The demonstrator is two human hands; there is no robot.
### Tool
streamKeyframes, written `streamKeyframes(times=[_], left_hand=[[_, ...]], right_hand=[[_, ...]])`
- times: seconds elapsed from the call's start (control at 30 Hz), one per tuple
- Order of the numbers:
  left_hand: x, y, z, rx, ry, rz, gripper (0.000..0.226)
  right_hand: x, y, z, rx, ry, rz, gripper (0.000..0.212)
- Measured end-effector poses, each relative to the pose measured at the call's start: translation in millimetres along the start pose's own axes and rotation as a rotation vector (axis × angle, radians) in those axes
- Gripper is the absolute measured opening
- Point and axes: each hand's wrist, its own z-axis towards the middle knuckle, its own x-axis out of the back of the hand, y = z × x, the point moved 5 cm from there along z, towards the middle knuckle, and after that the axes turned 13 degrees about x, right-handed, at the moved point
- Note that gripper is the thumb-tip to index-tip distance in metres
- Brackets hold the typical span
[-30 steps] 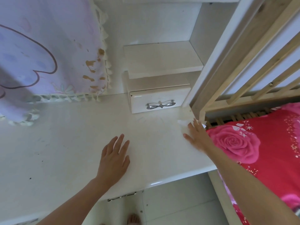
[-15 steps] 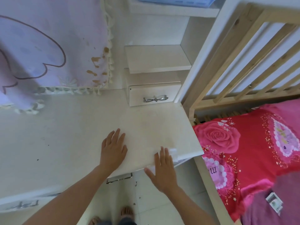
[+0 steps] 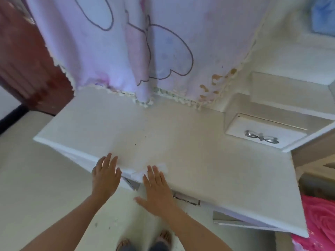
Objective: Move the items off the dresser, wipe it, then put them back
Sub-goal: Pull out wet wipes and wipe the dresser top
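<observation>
The white dresser top (image 3: 181,142) is bare, with a few dark specks on it. My right hand (image 3: 156,187) lies flat at the front edge and presses a thin white wipe (image 3: 162,166) against the surface. The wipe shows past my fingertips and at the edge beside my index finger. My left hand (image 3: 106,176) rests spread on the front edge just to the left, with nothing in it. The two hands are about a hand's width apart.
A pale purple cloth (image 3: 145,51) with a fringed hem hangs over the back of the dresser. A small drawer (image 3: 262,134) with a bow-shaped handle and a shelf (image 3: 290,87) stand at the back right. A pink floral bedspread (image 3: 320,223) lies to the right. My feet show on the floor below.
My right hand slid the wipe from the back right corner to the front edge, then left along it. My left hand drew back to the front edge. The view swung left.
</observation>
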Motion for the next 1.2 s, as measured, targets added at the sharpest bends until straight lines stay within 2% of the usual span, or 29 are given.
streamKeyframes(times=[0.1,0.17,0.27,0.33,0.47,0.53,0.63,0.73,0.87,1.03,1.2], left_hand=[[17.7,-49.1,-6.3,0.169,0.028,-0.025,0.045],[35.2,-78.9,-12.4,0.257,0.056,-0.051,0.046],[68.0,-128.6,-28.2,0.368,0.12,-0.08,0.047],[90.1,-161.9,-45.1,0.432,0.166,-0.105,0.048],[125.8,-234.0,-92.8,0.571,0.243,-0.156,0.048],[140.1,-271.5,-121.4,0.643,0.272,-0.172,0.048],[162.4,-323.7,-164.2,0.73,0.319,-0.198,0.048],[184.1,-367.5,-203.8,0.785,0.37,-0.206,0.048],[205.6,-409.9,-251.4,0.837,0.433,-0.25,0.048],[224.4,-459.9,-322.1,0.896,0.512,-0.272,0.048],[237.4,-515.2,-403.1,1.061,0.584,-0.25,0.048]], right_hand=[[-4.4,-32.6,31.8,0.198,-0.085,-0.067,0.074],[0.0,-45.9,51.9,0.253,-0.152,-0.068,0.074],[20.8,-73.1,77.7,0.369,-0.156,-0.062,0.073],[35.4,-101.7,90.5,0.496,-0.187,-0.096,0.065],[60.4,-184.0,106.9,0.593,-0.065,-0.05,0.055],[70.8,-234.9,106.6,0.622,-0.037,0.039,0.048],[84.5,-305.0,100.5,0.643,0.055,0.162,0.025],[98.4,-369.8,82.6,0.672,0.09,0.201,0.024],[111.9,-442.6,52.0,0.714,0.133,0.291,0.013],[105.0,-529.0,23.3,0.841,0.105,0.375,0.022],[88.3,-616.4,-2.4,1.069,0.031,0.286,0.023]])
